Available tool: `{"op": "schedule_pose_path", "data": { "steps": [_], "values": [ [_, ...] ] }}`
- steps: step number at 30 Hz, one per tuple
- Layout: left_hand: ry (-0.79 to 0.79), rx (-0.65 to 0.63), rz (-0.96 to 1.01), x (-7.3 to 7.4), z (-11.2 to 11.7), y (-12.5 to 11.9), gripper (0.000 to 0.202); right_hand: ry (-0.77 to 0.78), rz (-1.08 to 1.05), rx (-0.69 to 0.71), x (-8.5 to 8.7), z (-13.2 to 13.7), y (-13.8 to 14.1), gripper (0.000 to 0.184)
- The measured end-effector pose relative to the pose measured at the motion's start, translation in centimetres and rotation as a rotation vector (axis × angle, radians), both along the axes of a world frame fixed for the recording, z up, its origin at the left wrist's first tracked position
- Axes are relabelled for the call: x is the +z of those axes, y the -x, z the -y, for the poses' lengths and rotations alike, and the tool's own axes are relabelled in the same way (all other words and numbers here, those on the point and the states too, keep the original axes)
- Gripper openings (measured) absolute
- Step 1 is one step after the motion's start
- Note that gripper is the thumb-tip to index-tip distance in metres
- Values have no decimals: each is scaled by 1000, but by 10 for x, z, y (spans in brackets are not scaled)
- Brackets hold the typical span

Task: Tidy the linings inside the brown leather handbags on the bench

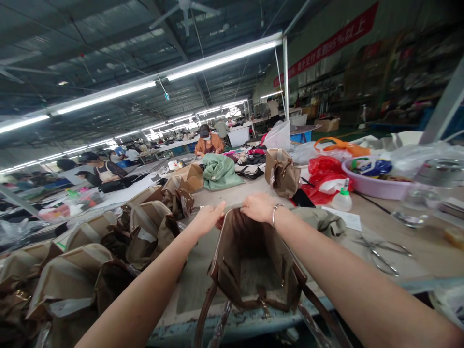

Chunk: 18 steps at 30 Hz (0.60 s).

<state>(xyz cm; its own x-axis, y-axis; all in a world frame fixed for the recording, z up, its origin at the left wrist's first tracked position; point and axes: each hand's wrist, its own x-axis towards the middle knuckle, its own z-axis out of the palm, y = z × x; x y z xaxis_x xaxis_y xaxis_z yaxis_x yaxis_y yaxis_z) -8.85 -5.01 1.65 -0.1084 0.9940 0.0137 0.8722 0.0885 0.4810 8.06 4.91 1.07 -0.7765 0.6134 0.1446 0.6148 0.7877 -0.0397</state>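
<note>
A brown handbag (255, 270) stands open at the table's front edge, its dark lining showing and its handles hanging toward me. My right hand (258, 207), with a bracelet at the wrist, grips the far rim, fingers over the edge. Beside the far left corner, my left hand (210, 216) is closed with its thumb up, seemingly on the bag's edge; its curled fingers are partly hidden. A thin pale piece shows just left of that hand, too small to name. Several similar unfinished bags (72, 275) stand in rows along the left.
Scissors (380, 251) and a green-tipped bottle (341, 198) lie to the right, near a lilac basin (377, 181) and a red plastic bag (324, 171). Another brown bag (282, 174) and green cloth (221, 171) sit farther back. Co-workers (209, 141) sit beyond.
</note>
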Motion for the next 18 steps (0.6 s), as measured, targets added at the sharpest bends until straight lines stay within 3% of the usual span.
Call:
{"op": "schedule_pose_path", "data": {
  "steps": [5,7,10,18],
  "values": [
    [-31,-76,-523,3,19,-7,48,8,-39,-13,-2,-1,0,38],
    [-9,-59,-644,0,23,-10,40,4,-56,-1,-3,0,-1,37],
    [15,5,-711,-4,24,-10,38,-4,-76,10,-4,0,-1,37],
    [41,18,-689,0,18,-13,52,37,-97,-7,-6,0,0,39]
  ]
}}
